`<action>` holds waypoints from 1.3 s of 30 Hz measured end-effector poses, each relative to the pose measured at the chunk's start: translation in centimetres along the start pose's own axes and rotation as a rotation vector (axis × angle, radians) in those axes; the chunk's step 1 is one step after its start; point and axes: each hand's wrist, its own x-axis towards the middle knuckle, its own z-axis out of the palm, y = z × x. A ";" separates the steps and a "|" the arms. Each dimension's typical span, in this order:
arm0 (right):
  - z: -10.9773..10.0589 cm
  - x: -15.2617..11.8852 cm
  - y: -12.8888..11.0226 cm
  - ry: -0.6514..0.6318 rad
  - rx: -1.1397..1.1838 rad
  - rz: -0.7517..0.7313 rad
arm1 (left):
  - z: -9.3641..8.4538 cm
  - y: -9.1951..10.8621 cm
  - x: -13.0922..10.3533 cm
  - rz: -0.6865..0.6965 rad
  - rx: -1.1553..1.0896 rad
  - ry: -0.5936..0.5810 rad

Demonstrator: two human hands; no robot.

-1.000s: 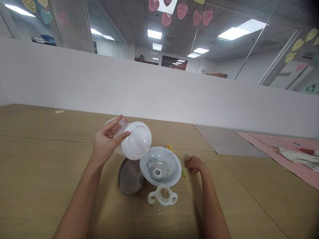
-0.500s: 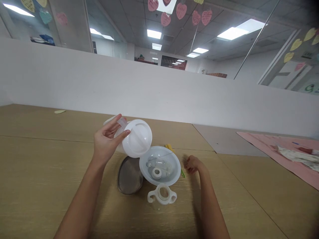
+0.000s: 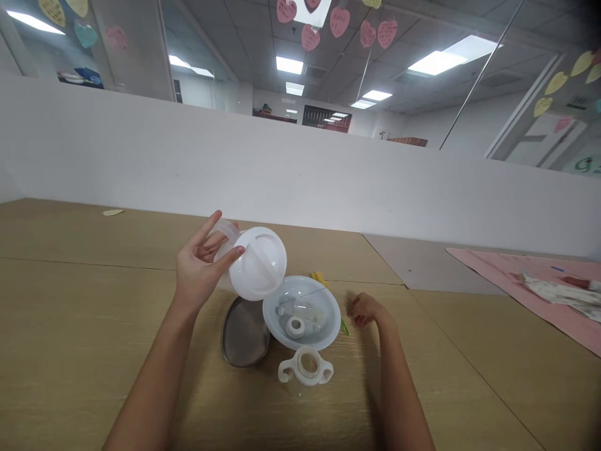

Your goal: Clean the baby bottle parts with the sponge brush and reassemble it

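Observation:
My left hand (image 3: 200,266) is closed round the handle side of a white plastic pitcher (image 3: 259,263), thumb on its round lid. The pitcher tilts over the left rim of a pale bowl (image 3: 334,319). In the bowl lie a clear bottle (image 3: 303,308) and a white screw ring (image 3: 295,327), apparently in water. In front stands a clear baby bottle with a white two-handled collar (image 3: 307,365). My right hand (image 3: 364,310) rests on the table just right of the bowl, fingers curled in, with nothing visible in them.
An oval grey metal tray (image 3: 245,335) sits left of the bowl, partly under the pitcher. Something yellow (image 3: 319,277) and a green tip (image 3: 345,327) show beside the bowl. A pink cloth (image 3: 498,269) lies at right, and a white wall (image 3: 300,181) runs behind the table.
The left index finger has lifted and straightened slightly off the pitcher's handle. The pitcher has shifted a touch; the right hand stays in place.

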 end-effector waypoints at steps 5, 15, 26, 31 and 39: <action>0.0 -0.2 0.1 0.013 0.011 -0.013 | 0.0 0.3 -0.1 -0.001 -0.004 -0.025; 0.1 -0.3 0.0 0.037 -0.005 -0.027 | -0.2 0.2 -0.1 0.021 0.002 -0.057; 0.2 0.2 0.1 0.033 -0.010 -0.037 | -0.3 0.3 -0.1 0.008 0.024 -0.067; 0.4 0.6 0.3 0.025 -0.020 -0.033 | -0.4 0.4 -0.1 0.021 0.016 -0.067; 0.3 0.6 0.3 0.030 -0.034 -0.024 | -0.3 0.4 -0.3 0.023 0.011 -0.067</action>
